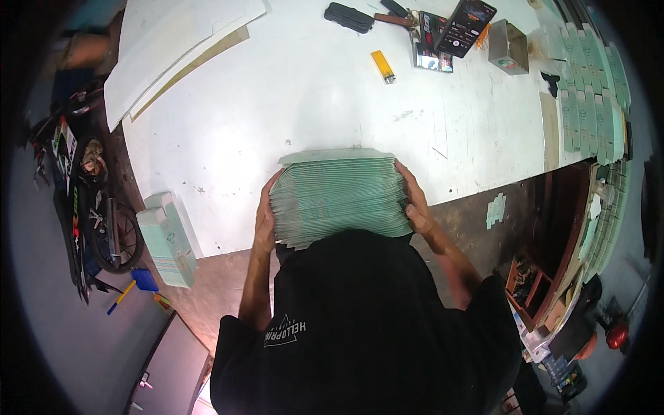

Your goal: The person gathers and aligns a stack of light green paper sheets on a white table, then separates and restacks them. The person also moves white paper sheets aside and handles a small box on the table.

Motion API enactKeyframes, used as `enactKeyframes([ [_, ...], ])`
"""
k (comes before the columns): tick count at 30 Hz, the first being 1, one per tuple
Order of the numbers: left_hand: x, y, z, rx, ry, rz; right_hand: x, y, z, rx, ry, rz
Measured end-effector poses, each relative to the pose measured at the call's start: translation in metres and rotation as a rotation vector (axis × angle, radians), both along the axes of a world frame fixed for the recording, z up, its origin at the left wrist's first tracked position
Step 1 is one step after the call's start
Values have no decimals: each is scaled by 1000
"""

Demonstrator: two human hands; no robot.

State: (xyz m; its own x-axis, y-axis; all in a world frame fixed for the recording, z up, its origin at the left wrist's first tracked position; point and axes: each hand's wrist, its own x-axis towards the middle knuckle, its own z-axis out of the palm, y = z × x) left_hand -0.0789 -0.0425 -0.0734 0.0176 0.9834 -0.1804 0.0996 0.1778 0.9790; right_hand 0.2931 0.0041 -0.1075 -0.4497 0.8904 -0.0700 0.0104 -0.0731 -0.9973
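A thick stack of pale green flat folded cartons [342, 194] stands on edge at the near edge of the white table, against the front of my black shirt. My left hand [265, 214] presses along its left end, fingers reaching toward the far corner. On the opposite end my right hand [415, 204] grips the stack, its thumb toward me and its fingers stretched along the side. The topmost far sheet lies slightly spread beyond the rest. The stack's near side is hidden by my body.
On the white table [242, 152] lie large white boards [180, 41], a yellow lighter [382, 67], a phone [465, 28], a black case [348, 17] and an open box [508, 47]. Green cartons [591, 121] stand far right; another bundle [167, 242] sits left. A bicycle [114, 221] is beyond.
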Motion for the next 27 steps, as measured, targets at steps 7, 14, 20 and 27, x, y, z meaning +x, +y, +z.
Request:
enactKeyframes([
  [7, 15, 5, 11, 88, -83, 274, -36, 16, 36, -20, 34, -244],
  [14, -4, 7, -9, 71, -174, 143, -9, 22, -18, 9, -79, -96],
  [20, 11, 1, 3, 72, -227, 193, -42, 37, 11, 58, 7, -212],
  [27, -11, 6, -8, 23, 23, 83, -21, 24, -3, 127, -80, -117],
])
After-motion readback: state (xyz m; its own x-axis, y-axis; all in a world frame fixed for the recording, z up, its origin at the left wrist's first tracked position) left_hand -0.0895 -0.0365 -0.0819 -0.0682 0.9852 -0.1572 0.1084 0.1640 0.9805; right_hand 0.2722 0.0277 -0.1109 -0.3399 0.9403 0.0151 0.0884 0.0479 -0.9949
